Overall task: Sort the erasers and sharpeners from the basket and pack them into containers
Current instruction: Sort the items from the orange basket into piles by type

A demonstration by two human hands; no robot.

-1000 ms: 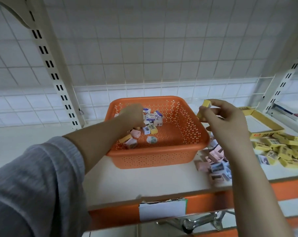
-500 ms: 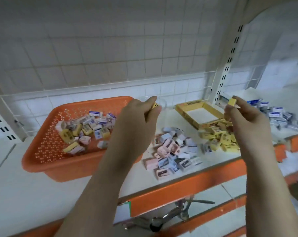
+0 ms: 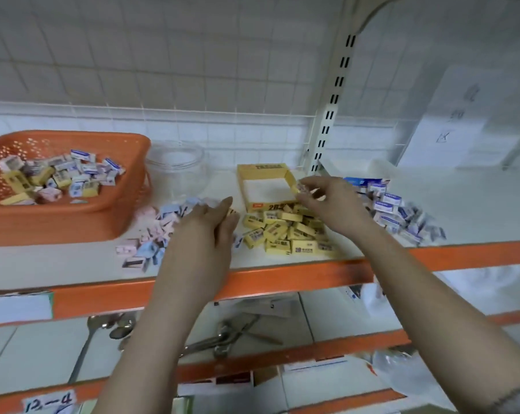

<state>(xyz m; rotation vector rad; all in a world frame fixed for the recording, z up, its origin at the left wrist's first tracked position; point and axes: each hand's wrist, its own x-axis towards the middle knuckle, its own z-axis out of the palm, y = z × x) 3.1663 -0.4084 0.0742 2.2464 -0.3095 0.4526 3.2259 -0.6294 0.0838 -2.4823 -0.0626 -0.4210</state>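
Head view shows the left hand (image 3: 211,222) reaching over the white shelf (image 3: 462,210), fingers nearly straight and close together, with a small yellow eraser (image 3: 231,211) just visible at its fingertips; whether it is pinched or only touched, I cannot tell. It hangs between the pile of pink and blue pieces (image 3: 157,231) and the heap of yellow erasers (image 3: 285,231). The right hand (image 3: 330,201) is beside the near right corner of the open yellow box (image 3: 266,171), fingers curled, thumb and forefinger pinching a small blurred piece (image 3: 303,186) above the yellow heap. That box sits behind the yellow heap and shows a bare white bottom. Right of the right hand lies a spread of blue-and-white erasers (image 3: 399,213). Left of the box stands a clear jar (image 3: 176,168), and further left the orange basket (image 3: 73,216), which holds a mixed lot of yellow, pink and blue-and-white pieces. Below the orange shelf edge (image 3: 282,279), metal spoons (image 3: 223,339) lie on a lower shelf
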